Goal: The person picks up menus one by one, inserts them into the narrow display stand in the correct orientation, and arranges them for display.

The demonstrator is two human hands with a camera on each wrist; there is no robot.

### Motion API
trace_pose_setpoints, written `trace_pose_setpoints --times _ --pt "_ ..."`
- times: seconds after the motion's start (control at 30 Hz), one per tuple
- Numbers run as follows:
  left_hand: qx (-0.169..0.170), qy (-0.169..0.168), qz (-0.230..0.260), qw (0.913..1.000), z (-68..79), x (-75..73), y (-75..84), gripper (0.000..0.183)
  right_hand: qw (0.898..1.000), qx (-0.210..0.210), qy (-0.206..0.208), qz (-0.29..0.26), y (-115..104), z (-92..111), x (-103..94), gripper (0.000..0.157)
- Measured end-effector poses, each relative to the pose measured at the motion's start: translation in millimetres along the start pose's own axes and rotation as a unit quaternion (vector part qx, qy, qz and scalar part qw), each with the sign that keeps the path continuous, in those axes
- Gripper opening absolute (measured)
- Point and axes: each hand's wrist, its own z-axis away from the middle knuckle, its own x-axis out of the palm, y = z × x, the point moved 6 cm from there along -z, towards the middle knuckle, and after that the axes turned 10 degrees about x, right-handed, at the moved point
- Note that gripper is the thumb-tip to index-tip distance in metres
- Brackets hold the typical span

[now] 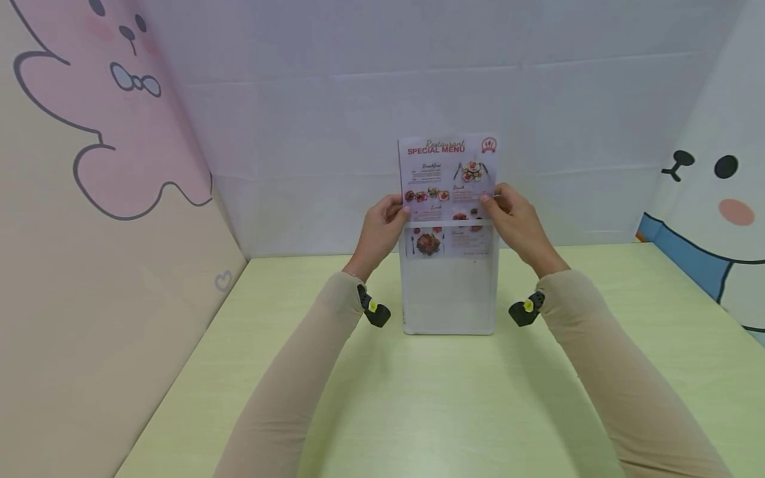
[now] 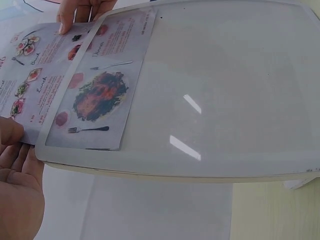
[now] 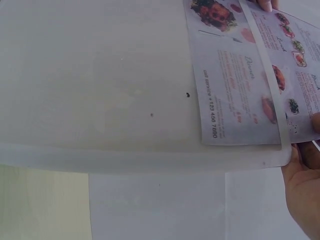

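Observation:
A printed restaurant menu sheet stands partway inside a clear, white-edged menu holder. Its lower part shows through the holder's front, while the upper part sticks out above the top edge. My left hand pinches the sheet's left edge just above the holder's rim, thumb in front. On the opposite side, my right hand pinches the sheet's right edge, also thumb in front. In the left wrist view, fingers of the left hand lie behind the sheet at the holder's corner. The right hand shows likewise in the right wrist view.
The holder stands upright on a pale yellow-green table. Behind it hangs a white sheet-like backdrop. A wall with a pink cartoon figure rises at left, and one with a white cartoon bear at right.

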Motion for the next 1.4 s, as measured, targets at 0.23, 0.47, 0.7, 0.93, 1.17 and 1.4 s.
trace_pose_setpoints --times 0.23,0.47,0.7,0.93,1.17,1.4 --pt "-0.005 0.0 0.002 1.0 0.7 -0.8 0.6 0.029 1.0 0.009 0.009 0.007 0.4 0.0 -0.2 0.046" --pt "-0.009 0.002 0.004 0.9999 0.3 -1.7 0.5 0.03 1.0 0.007 0.01 0.011 -2.3 2.0 0.4 0.042" --pt "-0.006 0.005 -0.001 1.0 -0.2 -1.4 -1.1 0.029 1.0 0.015 0.006 0.007 -2.4 2.4 0.3 0.045" --pt "0.007 0.007 0.003 0.9999 -0.4 -1.0 -1.5 0.027 1.0 -0.002 0.003 0.001 -0.8 0.9 0.6 0.047" --pt "0.016 0.008 0.013 0.9998 -1.5 -0.7 -4.0 0.025 1.0 -0.01 0.007 0.004 0.0 0.1 0.8 0.044" --pt "0.011 0.006 0.011 0.9999 -1.9 -0.1 -5.8 0.025 1.0 -0.007 0.013 0.016 0.8 0.0 0.8 0.041"
